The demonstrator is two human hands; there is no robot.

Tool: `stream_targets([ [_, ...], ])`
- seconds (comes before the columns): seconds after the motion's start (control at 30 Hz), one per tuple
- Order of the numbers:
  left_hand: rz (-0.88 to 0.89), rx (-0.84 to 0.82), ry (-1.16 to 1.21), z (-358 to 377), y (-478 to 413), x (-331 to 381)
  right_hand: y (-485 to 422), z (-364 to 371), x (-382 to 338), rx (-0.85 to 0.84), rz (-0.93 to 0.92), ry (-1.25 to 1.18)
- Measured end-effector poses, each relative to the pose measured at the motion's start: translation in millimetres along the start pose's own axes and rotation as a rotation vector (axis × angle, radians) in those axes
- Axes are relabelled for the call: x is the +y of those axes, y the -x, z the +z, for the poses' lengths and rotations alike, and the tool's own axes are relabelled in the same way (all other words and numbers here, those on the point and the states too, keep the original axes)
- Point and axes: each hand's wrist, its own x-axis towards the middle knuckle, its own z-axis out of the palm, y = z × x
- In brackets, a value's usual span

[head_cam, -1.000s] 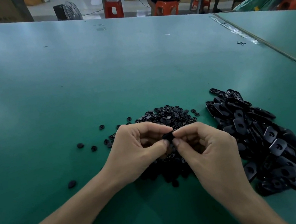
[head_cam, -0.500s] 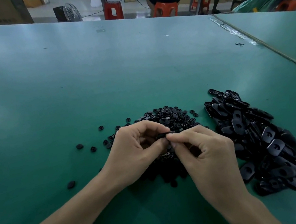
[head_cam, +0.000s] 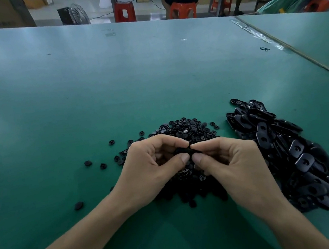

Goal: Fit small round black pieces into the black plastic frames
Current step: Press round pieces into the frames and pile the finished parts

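- Both hands have stayed over the pile of round pieces (head_cam: pixel 185 127) since a moment ago. The small black part (head_cam: pixel 181 151) between them shows a little more now.
- Above that pile, the left hand (head_cam: pixel 155 168) and the right hand (head_cam: pixel 233 163) each pinch the part between thumb and forefinger, fingertips meeting. I cannot tell whether it is a frame or a round piece.
- A few strays (head_cam: pixel 87 163) lie scattered to the pile's left.
- Just to its right sits a heap of black frames (head_cam: pixel 291 148).
- Everything rests on the green desk (head_cam: pixel 111 89), and orange stools (head_cam: pixel 124 11) stand beyond it.
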Motion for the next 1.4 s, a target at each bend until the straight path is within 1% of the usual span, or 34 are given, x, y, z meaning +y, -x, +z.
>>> stream_targets([
  [0.47, -0.004, 0.008, 0.003, -0.3, 0.6, 0.8, 2.4, 0.4, 0.9, -0.005, 0.031, 0.068],
  [0.63, -0.016, -0.004, 0.027, -1.7, 1.0, 1.6, 1.3, -7.1, 0.3, -0.101, 0.052, 0.039],
  [0.7, -0.026, -0.012, 0.049, -2.5, 0.8, 1.8, 0.8, -8.1, 0.3, -0.113, 0.05, 0.035],
  [0.9, -0.04, -0.027, 0.067, -1.9, -1.1, 0.4, 1.3, -4.3, 0.9, -0.07, 0.047, 0.034],
  [1.1, -0.019, -0.011, 0.048, 0.0, -2.3, 0.2, 0.3, 0.4, 2.9, -0.017, 0.037, 0.096],
  [1.27, -0.038, 0.057, -0.011, 1.0, -2.4, -3.3, -2.0, -2.1, 5.0, -0.059, 0.02, 0.091],
  [1.4, -0.012, 0.084, -0.07, 4.1, -2.3, -4.7, -1.3, -2.6, 4.5, -0.047, -0.007, 0.126],
])
